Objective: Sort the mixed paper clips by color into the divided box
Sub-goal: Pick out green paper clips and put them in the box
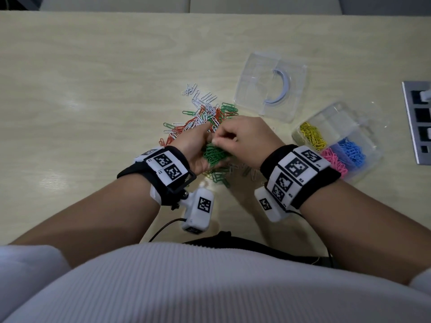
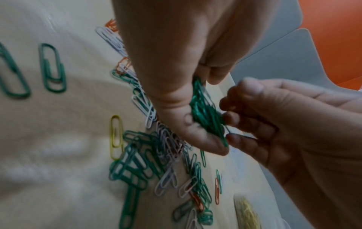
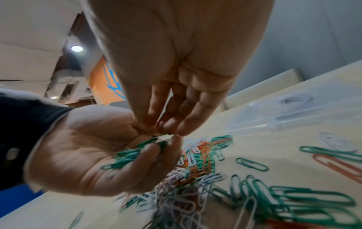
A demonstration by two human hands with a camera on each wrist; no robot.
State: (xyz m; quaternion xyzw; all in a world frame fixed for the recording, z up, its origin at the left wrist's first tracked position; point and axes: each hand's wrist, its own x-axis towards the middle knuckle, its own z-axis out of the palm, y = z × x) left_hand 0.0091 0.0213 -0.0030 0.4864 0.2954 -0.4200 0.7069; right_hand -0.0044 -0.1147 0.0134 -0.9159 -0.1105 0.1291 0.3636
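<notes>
My left hand (image 1: 196, 145) is cupped palm-up and grips a bunch of green paper clips (image 1: 213, 153). My right hand (image 1: 242, 136) reaches over it, fingertips pinching a green clip at the top of the bunch (image 3: 156, 141). The left wrist view shows the bunch (image 2: 205, 114) between left thumb and fingers, with the right hand (image 2: 274, 124) against it. Just beyond both hands lies the mixed pile (image 1: 205, 115) of green, orange and white clips. To the right is the clear divided box (image 1: 335, 122), holding yellow (image 1: 312, 136), pink (image 1: 333, 159) and blue clips (image 1: 352, 151) in separate compartments.
The box's clear lid (image 1: 270, 87) lies upside down behind the pile. More loose green clips (image 1: 219, 177) lie under my wrists, and one yellow clip (image 2: 115, 136) lies among them. A grey socket panel (image 1: 417, 122) is set into the table's right edge.
</notes>
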